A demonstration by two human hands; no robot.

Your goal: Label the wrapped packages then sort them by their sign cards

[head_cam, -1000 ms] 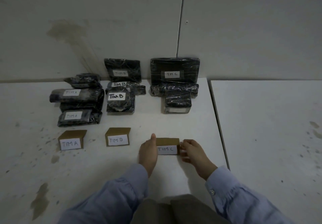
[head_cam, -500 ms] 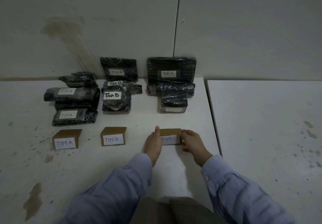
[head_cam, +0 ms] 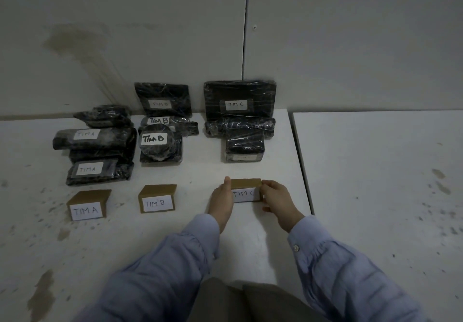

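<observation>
Three brown cardboard sign cards stand in a row on the white table: TIM A [head_cam: 87, 205], TIM B [head_cam: 157, 198] and TIM C [head_cam: 245, 189]. My left hand [head_cam: 221, 200] holds the left end of the TIM C card, thumb up. My right hand [head_cam: 276, 197] grips its right end. Behind the cards lie black wrapped packages in three groups: TIM A packages [head_cam: 96, 147] at left, TIM B packages [head_cam: 160, 132] in the middle, TIM C packages [head_cam: 240, 118] at right. Most carry white labels.
The packages at the back lean against a stained white wall [head_cam: 150, 33]. A gap [head_cam: 300, 161] separates this table from a second white table [head_cam: 375, 184] on the right. My blue sleeves and lap fill the bottom of the view.
Both hands have slid the TIM C card away from me, toward the TIM C packages. It now stands about level with the other cards.
</observation>
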